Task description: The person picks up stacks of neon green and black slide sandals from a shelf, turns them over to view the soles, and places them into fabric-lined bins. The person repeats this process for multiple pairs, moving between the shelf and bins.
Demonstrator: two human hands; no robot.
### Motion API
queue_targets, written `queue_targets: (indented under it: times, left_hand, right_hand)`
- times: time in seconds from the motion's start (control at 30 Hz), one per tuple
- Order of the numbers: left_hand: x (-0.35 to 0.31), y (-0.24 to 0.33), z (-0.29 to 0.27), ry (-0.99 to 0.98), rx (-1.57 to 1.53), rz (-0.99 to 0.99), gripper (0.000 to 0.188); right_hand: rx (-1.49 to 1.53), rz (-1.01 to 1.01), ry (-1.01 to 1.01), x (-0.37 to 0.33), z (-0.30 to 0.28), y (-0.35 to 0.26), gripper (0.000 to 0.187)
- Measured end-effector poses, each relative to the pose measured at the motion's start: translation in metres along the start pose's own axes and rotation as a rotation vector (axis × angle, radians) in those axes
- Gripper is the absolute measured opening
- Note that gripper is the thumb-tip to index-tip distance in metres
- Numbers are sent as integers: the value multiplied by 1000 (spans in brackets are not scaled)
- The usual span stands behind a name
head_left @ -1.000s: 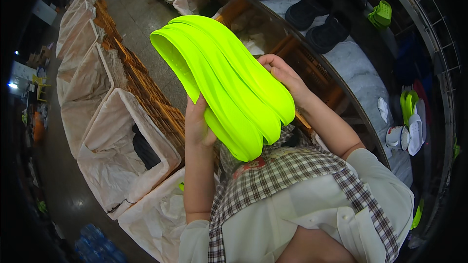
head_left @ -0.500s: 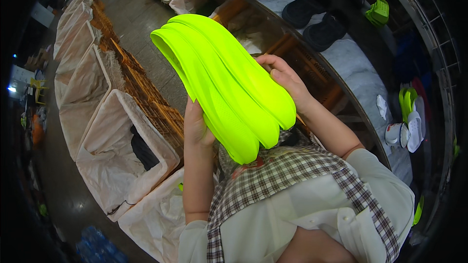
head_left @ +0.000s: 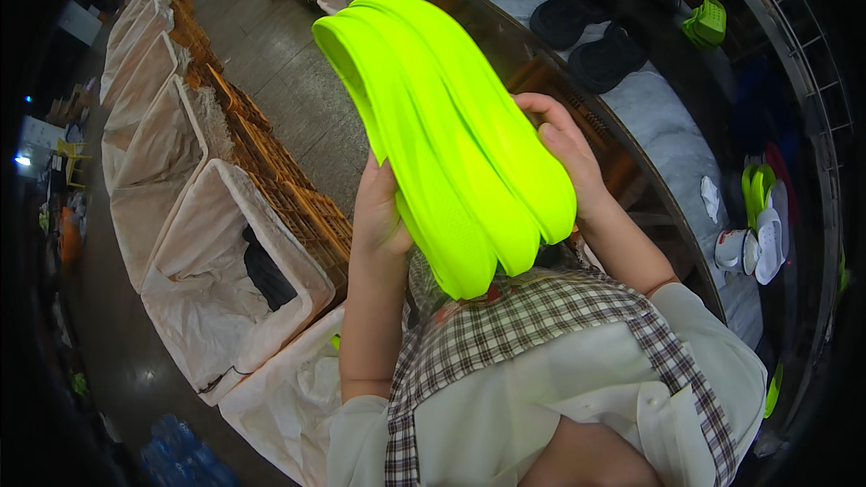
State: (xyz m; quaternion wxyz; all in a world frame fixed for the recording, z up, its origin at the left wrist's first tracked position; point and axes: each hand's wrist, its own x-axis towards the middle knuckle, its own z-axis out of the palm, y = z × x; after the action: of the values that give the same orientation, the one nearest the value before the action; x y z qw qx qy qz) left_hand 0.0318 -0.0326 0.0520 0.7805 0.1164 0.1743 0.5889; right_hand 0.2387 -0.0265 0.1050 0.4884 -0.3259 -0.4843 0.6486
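The left hand (head_left: pixel 377 212) and the right hand (head_left: pixel 572 160) held the lime-green shoe pieces (head_left: pixel 460 144) clasped between them, some fingers being hidden. These pieces were tilted, in front of the checked apron (head_left: pixel 541 320), near the cloth-lined baskets (head_left: pixel 194 329).

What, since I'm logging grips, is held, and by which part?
A bundle of lime-green moulded shoes, held by its sides: left hand at the left, right hand at the right.

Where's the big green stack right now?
Head view, centre: the green stack is held between the left hand and right hand, its lower end overlapping the checked apron in frame.
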Motion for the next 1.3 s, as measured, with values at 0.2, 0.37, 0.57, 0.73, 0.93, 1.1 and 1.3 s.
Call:
queue_targets:
  times: [0.2, 0.37, 0.57, 0.73, 0.93, 1.1, 1.3]
  left_hand:
    - [8, -1, 11, -20, 88, -50, 53]
    - [8, -3, 21, -69, 55, -24, 45]
    - [7, -2, 27, -35, 90, -25, 49]
    - [5, 1, 27, -59, 126, 9, 48]
    - [3, 3, 23, -63, 168, 24, 50]
    - [5, 2, 14, -14, 177, 22, 51]
    - [7, 2, 12, 59, 237, 37, 44]
  right_hand:
    - [-4, -3, 72, -5, -7, 0, 45]
    - [82, 1, 91, -8, -11, 2, 44]
    - [78, 9, 74, -9, -16, 3, 41]
    - [101, 14, 54, -5, -15, 4, 44]
    - [-9, 23, 54, -3, -11, 0, 52]
    - [-54, 15, 29, -3, -7, -5, 52]
    - [-59, 3, -8, -3, -5, -6, 49]
